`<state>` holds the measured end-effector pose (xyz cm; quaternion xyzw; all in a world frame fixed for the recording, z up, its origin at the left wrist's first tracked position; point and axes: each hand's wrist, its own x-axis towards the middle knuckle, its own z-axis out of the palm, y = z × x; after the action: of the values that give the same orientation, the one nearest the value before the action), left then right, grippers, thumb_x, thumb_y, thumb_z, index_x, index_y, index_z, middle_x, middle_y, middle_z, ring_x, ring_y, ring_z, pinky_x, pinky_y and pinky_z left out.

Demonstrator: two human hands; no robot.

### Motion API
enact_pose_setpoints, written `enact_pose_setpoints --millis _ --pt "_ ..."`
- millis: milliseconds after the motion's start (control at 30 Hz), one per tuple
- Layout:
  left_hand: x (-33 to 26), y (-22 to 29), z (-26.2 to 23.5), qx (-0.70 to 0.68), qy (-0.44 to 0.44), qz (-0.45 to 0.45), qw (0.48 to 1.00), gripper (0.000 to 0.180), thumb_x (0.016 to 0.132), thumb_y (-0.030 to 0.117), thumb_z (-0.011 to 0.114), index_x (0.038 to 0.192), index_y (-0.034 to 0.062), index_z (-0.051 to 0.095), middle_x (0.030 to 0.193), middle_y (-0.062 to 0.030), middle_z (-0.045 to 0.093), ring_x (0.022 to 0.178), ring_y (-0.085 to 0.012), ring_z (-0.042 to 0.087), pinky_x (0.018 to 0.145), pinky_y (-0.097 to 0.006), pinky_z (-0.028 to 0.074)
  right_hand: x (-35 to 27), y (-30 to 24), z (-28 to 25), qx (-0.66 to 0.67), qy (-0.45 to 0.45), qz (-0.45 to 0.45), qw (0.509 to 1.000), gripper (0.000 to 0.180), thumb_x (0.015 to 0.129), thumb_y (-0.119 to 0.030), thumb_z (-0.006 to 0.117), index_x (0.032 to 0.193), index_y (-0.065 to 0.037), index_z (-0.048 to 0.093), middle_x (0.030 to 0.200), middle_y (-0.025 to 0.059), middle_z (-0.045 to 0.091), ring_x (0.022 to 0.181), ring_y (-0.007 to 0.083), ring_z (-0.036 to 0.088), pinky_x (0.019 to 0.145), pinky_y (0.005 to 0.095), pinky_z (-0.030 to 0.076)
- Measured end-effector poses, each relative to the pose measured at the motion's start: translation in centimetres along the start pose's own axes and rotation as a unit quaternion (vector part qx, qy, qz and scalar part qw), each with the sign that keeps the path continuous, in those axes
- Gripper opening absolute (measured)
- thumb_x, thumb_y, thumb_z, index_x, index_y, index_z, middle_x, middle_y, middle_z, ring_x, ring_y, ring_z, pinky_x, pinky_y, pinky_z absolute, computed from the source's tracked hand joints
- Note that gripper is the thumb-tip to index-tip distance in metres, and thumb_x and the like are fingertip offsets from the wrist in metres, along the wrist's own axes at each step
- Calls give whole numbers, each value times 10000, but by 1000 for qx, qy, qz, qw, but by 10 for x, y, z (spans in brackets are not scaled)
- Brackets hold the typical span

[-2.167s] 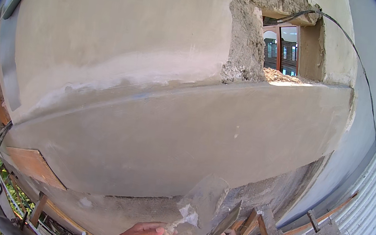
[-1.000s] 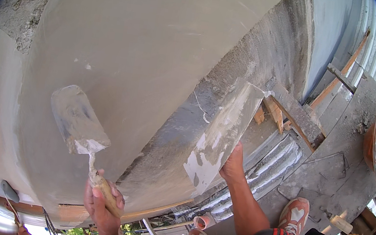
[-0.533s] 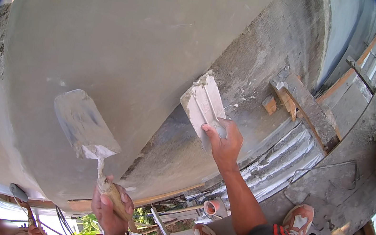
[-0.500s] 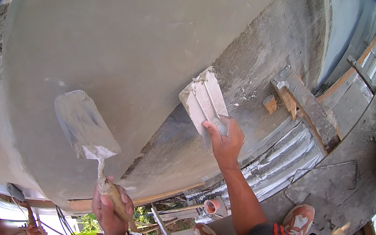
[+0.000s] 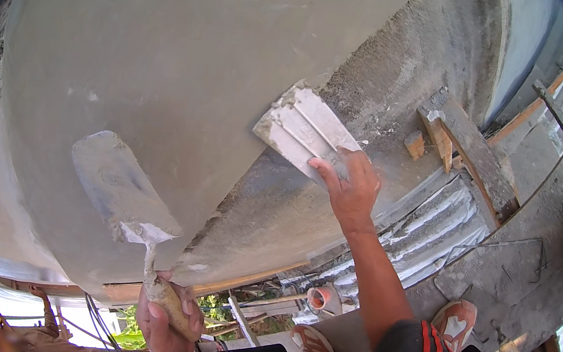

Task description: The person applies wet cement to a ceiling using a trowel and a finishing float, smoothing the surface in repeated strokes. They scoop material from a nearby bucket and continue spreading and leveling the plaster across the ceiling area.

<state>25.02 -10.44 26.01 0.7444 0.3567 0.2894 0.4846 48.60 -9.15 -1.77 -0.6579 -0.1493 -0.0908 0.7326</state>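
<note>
My left hand point(image 5: 168, 318) grips the wooden handle of a trowel point(image 5: 123, 186), its broad, mortar-smeared blade pointing up and left in front of the wall. My right hand point(image 5: 352, 186) is closed round a pale plastering float point(image 5: 306, 130) with ridges along its back. The float lies against the wall where smooth plaster point(image 5: 190, 55) meets a rougher, darker band point(image 5: 420, 59). Its working face is hidden against the wall. The grip under my right fingers is mostly covered.
Boards point(image 5: 468, 152) jut out on the right beside corrugated metal sheets point(image 5: 432, 233). A dirty platform point(image 5: 497, 278) with a bent wire lies lower right. An orange pipe end point(image 5: 320, 297) shows below the wall. Another person's arms point(image 5: 46, 312) appear lower left.
My right hand has turned the float counterclockwise, its far end swinging left and up along the plaster edge. The trowel in my left hand has shifted slightly left.
</note>
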Motion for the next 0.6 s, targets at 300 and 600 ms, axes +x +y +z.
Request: enact_pose_setpoints --millis 300,600 --pt "-10 10 3 -105 -31 24 994 518 1161 425 437 1496 39 354 893 -116 559 541 -151 548 430 -267 476 -93 -34 23 512 -9 370 775 406 1094 -396 647 1224 -12 664 953 -14 690 846 62 645 723 284 561" --pt "-3 -3 -12 -147 -53 25 987 500 1178 424 381 1520 64 318 899 -113 543 533 -147 524 433 -258 493 -53 -49 80 636 -6 344 691 364 1132 -308 605 1336 -9 648 1167 18 719 986 85 670 878 269 572"
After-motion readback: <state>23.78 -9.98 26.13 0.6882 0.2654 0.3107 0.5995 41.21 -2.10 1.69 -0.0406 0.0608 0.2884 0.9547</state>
